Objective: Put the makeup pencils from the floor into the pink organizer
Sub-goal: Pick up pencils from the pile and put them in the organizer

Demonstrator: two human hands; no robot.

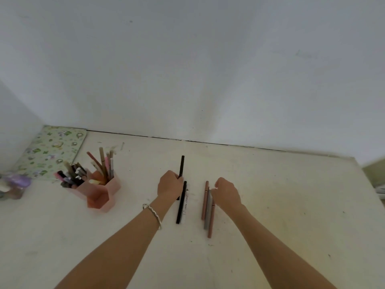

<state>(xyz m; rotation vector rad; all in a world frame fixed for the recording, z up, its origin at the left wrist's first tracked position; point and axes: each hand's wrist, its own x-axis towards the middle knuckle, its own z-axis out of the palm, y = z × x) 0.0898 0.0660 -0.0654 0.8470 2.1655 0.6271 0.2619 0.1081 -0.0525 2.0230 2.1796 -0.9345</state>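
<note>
our left hand (pixel 169 184) is clenched round a black pencil (pixel 182 164), which sticks out past the knuckles toward the wall (pixel 208 69). its lower part is hidden behind the hand, with only a dark sliver showing below the palm. just to the right of that grip a second black pencil (pixel 181 203) lies on the floor (pixel 270 205), and a white pencil (pixel 185 202) with printed letters along it touches its far side. our right hand (pixel 226 192) shows us its back, fingers curled over the far ends of three pencils lying side by side: a pink pencil (pixel 204 200), a grey pencil (pixel 207 213) and a last pink pencil (pixel 210 224) closest to the wrist. the fingertips are hidden, so we cannot tell whether this hand grasps any of them or only touches them. well to the left of the left grip, out past the bracelet (pixel 153 213) on that wrist, stands the pink organizer (pixel 102 193) with pencils crowded into its far compartments. beyond it lies a patterned mat (pixel 52 151). a purple thing (pixel 17 181) at the left edge is too blurred to name. both forearms are cut off at the bottom.
</note>
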